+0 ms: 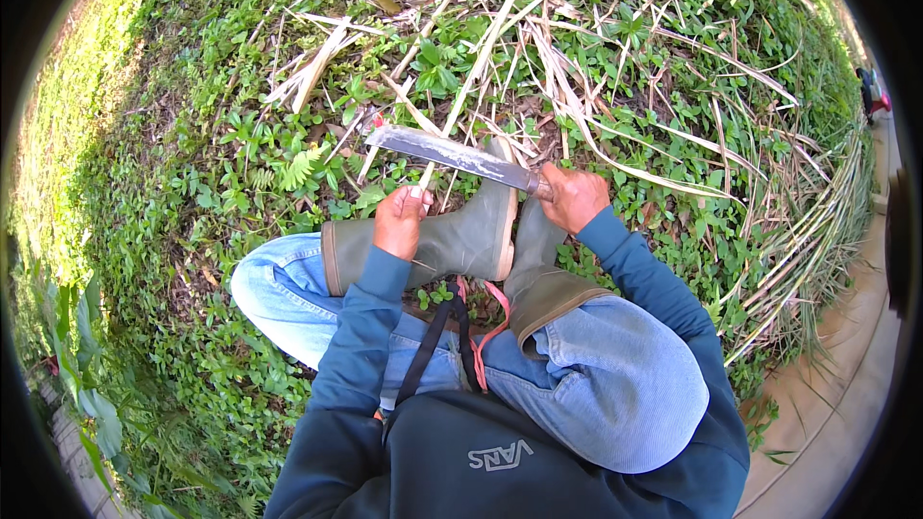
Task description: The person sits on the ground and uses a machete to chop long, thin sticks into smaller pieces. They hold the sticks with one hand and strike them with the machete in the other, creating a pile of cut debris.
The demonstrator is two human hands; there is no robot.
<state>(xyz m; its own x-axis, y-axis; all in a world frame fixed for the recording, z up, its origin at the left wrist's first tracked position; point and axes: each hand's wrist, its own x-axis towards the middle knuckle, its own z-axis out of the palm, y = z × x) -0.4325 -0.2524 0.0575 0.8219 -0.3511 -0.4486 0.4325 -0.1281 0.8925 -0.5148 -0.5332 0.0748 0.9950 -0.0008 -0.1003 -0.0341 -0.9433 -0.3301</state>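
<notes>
Right hand (577, 198) has fingers wrapped around machete (452, 154) handle; left hand (397, 222) has fingers pinching pale plant strip (427, 176).

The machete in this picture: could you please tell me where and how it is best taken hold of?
Probably by its brown handle, coming from the right, where the right hand grips it: the long blade extends to the left, making the handle the safer part.

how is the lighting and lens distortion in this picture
Head view: sunlight washes out the grass at far left; there, the machete and right hand sit in softer light, fairly sharp; the head view's fisheye bows the paved strip at right and leaves dark corners.
</notes>
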